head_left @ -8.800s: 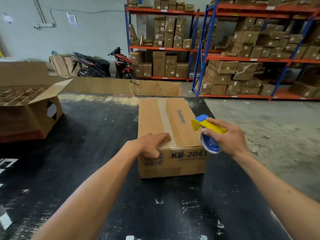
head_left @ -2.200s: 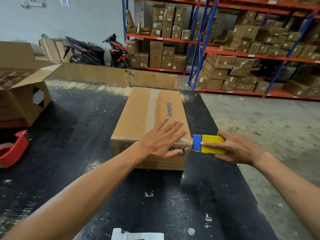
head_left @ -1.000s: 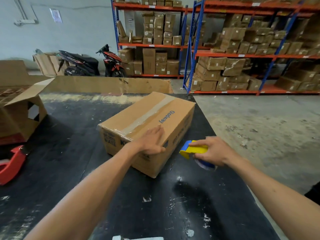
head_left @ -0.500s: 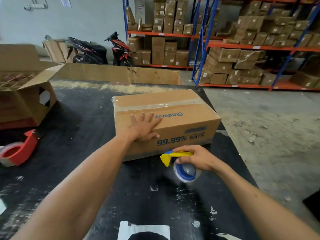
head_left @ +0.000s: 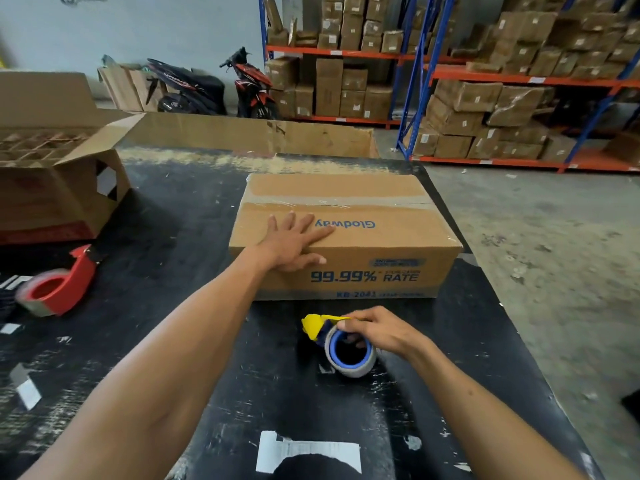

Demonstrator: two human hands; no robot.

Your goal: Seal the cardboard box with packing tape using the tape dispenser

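A closed brown cardboard box (head_left: 363, 233) printed "Glodway" lies crosswise on the black table (head_left: 173, 220), with a strip of clear tape along its top seam. My left hand (head_left: 294, 240) rests flat on the box's near top edge, fingers spread. My right hand (head_left: 377, 329) grips the yellow-and-blue tape dispenser (head_left: 341, 344) with its tape roll, low over the table just in front of the box and apart from it.
A red tape dispenser (head_left: 59, 285) lies at the table's left. An open cardboard box (head_left: 52, 181) with dividers stands at the far left. A flat cardboard sheet (head_left: 249, 133) lines the far edge. White paper scraps (head_left: 304, 448) lie near me. Shelving and motorbikes stand beyond.
The box has been turned from lengthwise to crosswise, its long printed side now facing me. My right hand with the dispenser has come down and nearer to me, away from the box.
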